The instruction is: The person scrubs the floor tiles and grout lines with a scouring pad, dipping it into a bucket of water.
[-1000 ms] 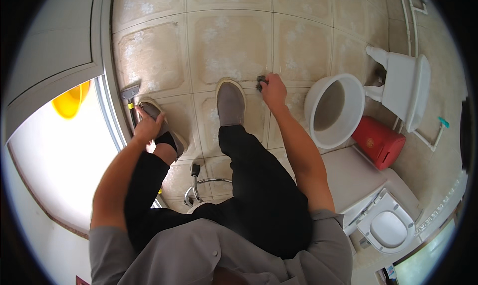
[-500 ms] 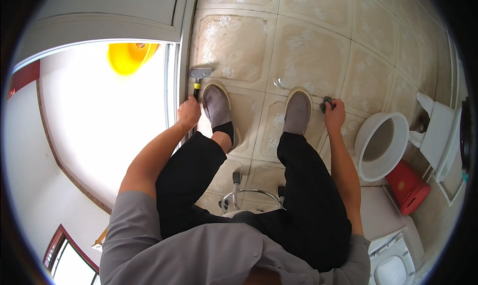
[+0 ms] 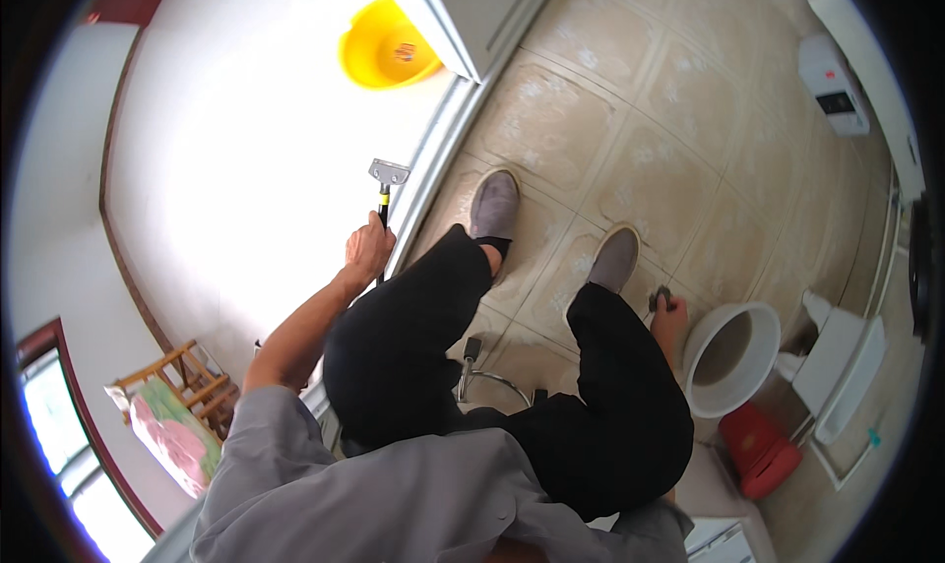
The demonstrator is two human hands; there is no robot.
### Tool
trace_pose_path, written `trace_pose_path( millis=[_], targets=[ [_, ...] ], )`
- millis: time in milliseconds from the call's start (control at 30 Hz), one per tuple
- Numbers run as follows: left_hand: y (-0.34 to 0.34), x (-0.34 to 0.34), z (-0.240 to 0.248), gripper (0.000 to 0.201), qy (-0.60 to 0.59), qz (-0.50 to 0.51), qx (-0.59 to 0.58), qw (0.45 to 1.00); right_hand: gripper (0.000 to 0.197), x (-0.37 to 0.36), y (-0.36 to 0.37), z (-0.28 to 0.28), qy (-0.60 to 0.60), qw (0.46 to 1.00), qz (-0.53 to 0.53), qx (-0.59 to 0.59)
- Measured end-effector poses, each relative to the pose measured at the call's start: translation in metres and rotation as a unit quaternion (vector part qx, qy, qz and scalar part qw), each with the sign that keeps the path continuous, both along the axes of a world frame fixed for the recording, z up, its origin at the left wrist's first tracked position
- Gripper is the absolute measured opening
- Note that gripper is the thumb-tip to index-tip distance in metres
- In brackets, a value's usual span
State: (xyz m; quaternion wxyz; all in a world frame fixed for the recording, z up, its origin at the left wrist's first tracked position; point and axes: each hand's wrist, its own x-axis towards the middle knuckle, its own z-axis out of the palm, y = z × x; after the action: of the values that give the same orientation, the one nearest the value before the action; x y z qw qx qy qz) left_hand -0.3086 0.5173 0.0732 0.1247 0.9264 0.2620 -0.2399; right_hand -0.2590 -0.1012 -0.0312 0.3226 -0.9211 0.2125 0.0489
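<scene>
Head view, looking down a seated person's grey top and black trousers to a beige tiled floor (image 3: 630, 159); the left hand (image 3: 368, 251) is closed in a fist around the black handle of a floor scraper (image 3: 386, 184), whose flat metal blade points away from the body and lies at the edge of a pale door threshold (image 3: 443, 159); the right hand (image 3: 669, 312) hangs low beside the right knee, fingers curled around a small dark object (image 3: 660, 295) too small to identify; two grey slippers (image 3: 495, 204) rest flat on the tiles; a white bucket (image 3: 730, 356) stands just beside the right hand, with a red container (image 3: 758, 452) near it; a yellow basin (image 3: 387, 49) sits well apart beyond the threshold; a wooden chair (image 3: 177, 406) stands at the left. The scraper looks stiff and light, with a thin, likely sharp blade; it seems best taken by the handle, well back from the metal edge.
</scene>
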Motion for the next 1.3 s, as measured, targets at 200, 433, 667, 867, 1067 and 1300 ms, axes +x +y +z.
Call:
trace_pose_path(
  millis=[200, 433, 667, 867, 1067, 1300],
  targets=[
    [0.025, 0.0, 0.035, 0.03, -0.095, 0.034, 0.013, 0.995, 0.032, -0.026, -0.08, 0.014, 0.036, 0.995, 0.028, -0.087],
    [0.038, 0.007, 0.078, 0.033, -0.107, 0.007, -0.006, 0.994, 0.032, -0.106, -0.085, 0.026, 0.094, 0.993, -0.008, -0.065],
    [0.005, -0.151, 0.018, 0.029, 0.01, 0.065, -0.068, 0.995, 0.032, -0.136, -0.094, 0.043, 0.111, 0.991, -0.011, -0.072],
    [-0.047, -0.338, -0.036, 0.022, 0.055, 0.125, -0.083, 0.987, 0.032, -0.139, -0.107, 0.062, 0.099, 0.991, 0.007, -0.091],
    [-0.051, -0.456, -0.088, 0.025, 0.134, 0.249, -0.099, 0.954, 0.032, -0.165, -0.099, 0.068, 0.104, 0.989, 0.019, -0.102],
    [-0.058, -0.473, -0.142, 0.039, 0.193, 0.381, -0.125, 0.896, 0.032, -0.169, -0.085, 0.081, 0.076, 0.989, 0.025, -0.126]
  ],
)
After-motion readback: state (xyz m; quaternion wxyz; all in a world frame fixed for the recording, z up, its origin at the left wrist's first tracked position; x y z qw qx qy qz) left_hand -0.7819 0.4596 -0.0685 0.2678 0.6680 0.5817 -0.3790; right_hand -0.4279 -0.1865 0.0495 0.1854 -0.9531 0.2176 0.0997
